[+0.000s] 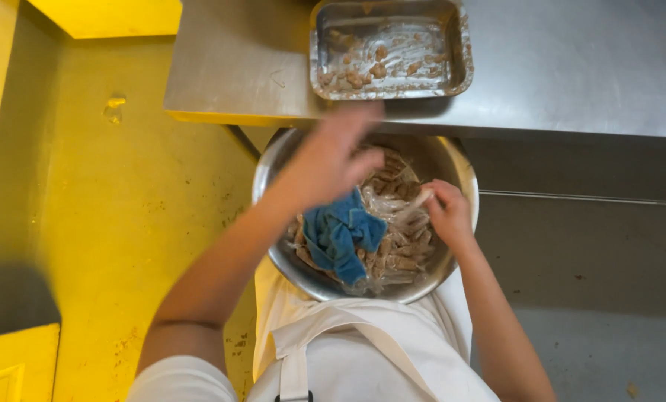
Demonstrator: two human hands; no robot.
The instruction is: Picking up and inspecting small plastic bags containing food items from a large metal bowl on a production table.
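Steel bowl (459,175) under counter edge (221,117); right hand (446,212) pinching plastic wrap (415,205).

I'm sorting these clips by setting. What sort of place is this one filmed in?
Most likely a commercial kitchen or food prep area. A steel counter bears a crumb-smeared metal tray, a big metal bowl holds brown food pieces, and the person wears a white apron.

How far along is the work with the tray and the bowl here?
Mostly done: the rectangular metal tray holds only scattered brown scraps. In hand: the left hand holds a blue cloth over the round steel bowl; the right hand grips clear wrap. Left: those scraps.
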